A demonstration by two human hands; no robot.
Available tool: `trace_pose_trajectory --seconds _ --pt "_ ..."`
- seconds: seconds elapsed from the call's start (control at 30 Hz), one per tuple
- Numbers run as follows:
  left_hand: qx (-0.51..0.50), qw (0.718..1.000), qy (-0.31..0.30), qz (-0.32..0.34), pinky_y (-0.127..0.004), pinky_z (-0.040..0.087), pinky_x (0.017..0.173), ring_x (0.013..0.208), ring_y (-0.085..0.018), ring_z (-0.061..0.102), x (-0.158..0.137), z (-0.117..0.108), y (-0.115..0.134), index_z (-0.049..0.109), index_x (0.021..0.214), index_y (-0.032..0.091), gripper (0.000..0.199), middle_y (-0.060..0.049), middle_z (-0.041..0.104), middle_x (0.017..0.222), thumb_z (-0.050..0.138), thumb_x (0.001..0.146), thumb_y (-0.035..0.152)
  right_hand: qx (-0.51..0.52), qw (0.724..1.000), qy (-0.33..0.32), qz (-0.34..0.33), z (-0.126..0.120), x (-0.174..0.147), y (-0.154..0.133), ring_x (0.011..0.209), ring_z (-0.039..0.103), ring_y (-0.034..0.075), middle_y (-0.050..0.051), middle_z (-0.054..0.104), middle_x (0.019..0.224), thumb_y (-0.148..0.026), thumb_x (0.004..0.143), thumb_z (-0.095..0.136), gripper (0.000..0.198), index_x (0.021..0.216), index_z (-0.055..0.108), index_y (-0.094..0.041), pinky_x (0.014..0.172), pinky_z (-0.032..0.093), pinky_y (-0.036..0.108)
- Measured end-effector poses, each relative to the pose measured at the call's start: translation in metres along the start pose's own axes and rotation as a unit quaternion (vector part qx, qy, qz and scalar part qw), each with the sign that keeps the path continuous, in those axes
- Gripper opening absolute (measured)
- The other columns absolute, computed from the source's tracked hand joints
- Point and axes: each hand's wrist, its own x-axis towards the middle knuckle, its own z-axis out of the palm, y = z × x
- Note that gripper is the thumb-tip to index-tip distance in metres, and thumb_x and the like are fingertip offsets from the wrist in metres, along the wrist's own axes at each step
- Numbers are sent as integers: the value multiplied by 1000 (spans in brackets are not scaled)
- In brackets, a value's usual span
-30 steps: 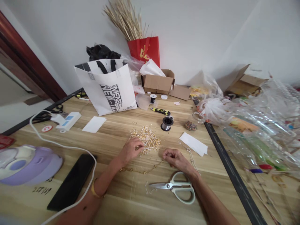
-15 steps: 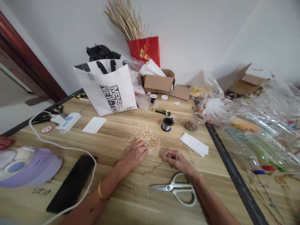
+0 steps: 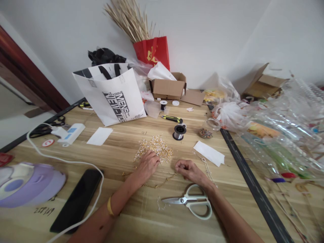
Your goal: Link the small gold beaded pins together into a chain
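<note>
A loose pile of small gold and clear beads (image 3: 162, 148) lies mid-table. My left hand (image 3: 146, 167) rests at the near edge of this pile, fingers curled down and together. Its fingertips are hidden, so what they hold cannot be made out. A thin gold chain (image 3: 158, 185) runs on the wood from beneath my left wrist to the fingertips of my right hand (image 3: 188, 170). The right fingers are closed in a pinch at the chain's end. Below that hand lie scissors (image 3: 194, 201) with pale handles, their blades beside a short silvery chain (image 3: 160, 204).
Beyond the pile are a wire spool (image 3: 179, 133), a utility knife (image 3: 172, 119) and a jar of beads (image 3: 206, 132). White paper (image 3: 209, 153) lies right, near a pale chain (image 3: 206, 167). A phone (image 3: 77, 200) and white cable (image 3: 73, 160) lie left. Plastic bottles (image 3: 283, 135) crowd the right.
The camera view has shifted slightly. Both hands keep nearly the same places, my left at the bead pile and my right at the end of the gold chain.
</note>
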Motion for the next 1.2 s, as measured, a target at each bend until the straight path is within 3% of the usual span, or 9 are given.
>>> trace_pose_trajectory --seconds 0.47,0.63,0.93,1.2 --pt "-29 999 -15 -39 -31 39 77 83 -20 51 5 -6 9 62 69 16 19 -4 60 76 50 84 13 6 1000 -6 -12 -1 0 2 43 32 6 -6 39 54 -44 77 56 30 70 54 -15 40 26 18" --pt "-97 994 6 -53 -29 40 74 79 -19 52 7 -4 4 60 67 16 14 -3 60 72 55 79 11 6 1000 -6 -14 -2 0 5 43 32 6 -5 41 55 -41 78 55 27 72 55 -15 40 26 18" --pt "-224 967 93 -80 -28 41 75 76 -17 56 8 -6 -7 61 68 17 10 -2 65 73 57 78 17 10 1000 -11 -23 -3 1 6 45 33 6 -5 42 56 -38 78 55 24 74 56 -14 40 28 17" --pt "-352 922 76 -143 -24 46 64 67 -14 60 8 2 -8 64 71 15 11 -2 66 70 59 76 24 12 999 -16 -35 -3 1 6 44 31 6 -5 39 54 -38 79 54 25 72 55 -15 40 25 17"
